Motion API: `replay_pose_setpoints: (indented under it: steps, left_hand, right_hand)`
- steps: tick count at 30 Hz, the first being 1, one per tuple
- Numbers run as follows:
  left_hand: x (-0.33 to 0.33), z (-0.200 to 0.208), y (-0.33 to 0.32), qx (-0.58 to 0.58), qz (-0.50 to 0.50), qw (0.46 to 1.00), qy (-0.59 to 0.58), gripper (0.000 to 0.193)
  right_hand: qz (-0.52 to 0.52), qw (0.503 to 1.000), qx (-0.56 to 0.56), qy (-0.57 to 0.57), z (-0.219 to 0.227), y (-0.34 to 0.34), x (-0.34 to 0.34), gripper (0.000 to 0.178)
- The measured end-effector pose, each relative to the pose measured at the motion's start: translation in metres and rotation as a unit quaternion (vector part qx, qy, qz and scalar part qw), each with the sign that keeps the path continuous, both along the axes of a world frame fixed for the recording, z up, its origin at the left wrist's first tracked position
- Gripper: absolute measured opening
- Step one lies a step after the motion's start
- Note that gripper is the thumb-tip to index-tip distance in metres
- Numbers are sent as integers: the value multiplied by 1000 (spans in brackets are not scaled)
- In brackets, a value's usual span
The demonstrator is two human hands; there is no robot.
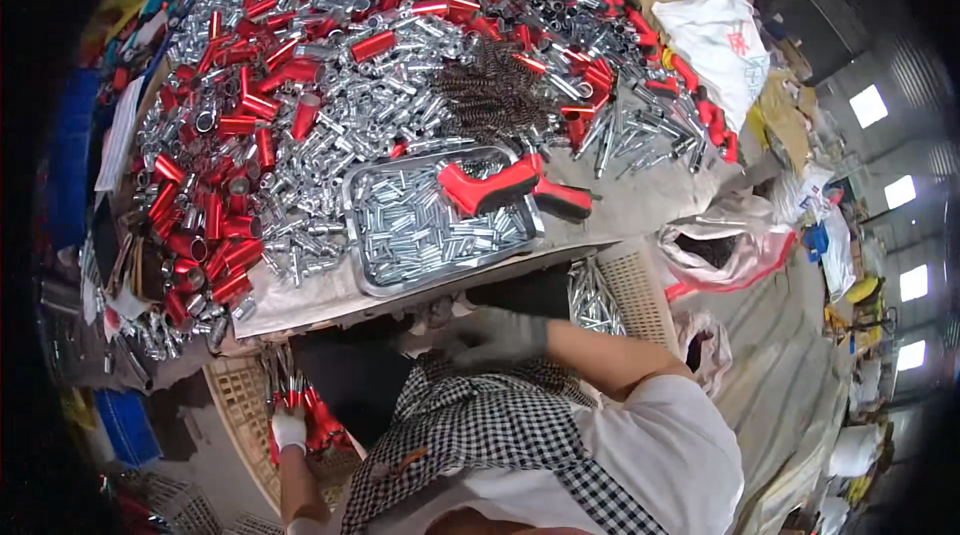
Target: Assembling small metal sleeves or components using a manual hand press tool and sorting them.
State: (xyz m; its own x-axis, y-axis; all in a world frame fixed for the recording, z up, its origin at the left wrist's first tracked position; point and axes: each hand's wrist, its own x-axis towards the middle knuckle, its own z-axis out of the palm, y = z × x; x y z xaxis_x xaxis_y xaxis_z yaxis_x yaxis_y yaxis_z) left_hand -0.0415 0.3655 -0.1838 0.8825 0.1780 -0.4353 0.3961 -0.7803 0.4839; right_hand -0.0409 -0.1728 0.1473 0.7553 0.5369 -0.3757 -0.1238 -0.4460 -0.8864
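My left hand point(289, 431), in a white glove, reaches down at the lower left against several red-handled tools with metal shafts point(318, 425) in a beige plastic basket point(232, 405). Its fingers are partly hidden, so a grip on one of them cannot be made out. Over my lap, below the table edge, my right hand point(500, 337) wears a dark grey glove. Motion blurs its fingers, and no object shows clearly in it. Beyond it, a metal tray point(352, 235) of short metal pins point(420, 230) sits on the table, with red and black pistol-shaped handles point(490, 187) across its right side.
A wide heap of silver metal parts point(370, 115) and red sleeves point(240, 225) covers the table, with dark springs point(495, 90) in it. Right of my lap stands a second beige basket point(640, 295) with metal rods point(592, 300). Open sacks point(725, 235) stand farther right.
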Motion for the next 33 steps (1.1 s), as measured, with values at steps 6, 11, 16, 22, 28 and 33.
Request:
replay_pose_setpoints:
  steps: [6, 11, 16, 22, 28, 33]
  left_hand:
    - [47, 220, -159, -75, -67, 937, -335, 14]
    - [43, 327, -249, -152, -228, 843, -464, 17]
    - [63, 358, -303, -198, -371, 780, -464, 19]
    - [115, 369, -329, -192, -387, 777, -458, 17]
    - [284, 447, -374, 140, -288, 804, -501, 42]
    - [377, 429, -419, 360, -331, 805, -337, 42]
  right_hand:
    - [-388, 847, -126, -339, 28, -186, 33, 29]
    - [-123, 666, -603, -423, -21, -318, 67, 29]
    - [-109, 703, -481, -512, -12, -332, 73, 23]
    - [-449, 744, 201, -451, 3, -263, 65, 22]
    - [-369, 831, 316, -270, 14, -117, 32, 30]
    - [-364, 881, 302, -4, 31, -46, 11, 36]
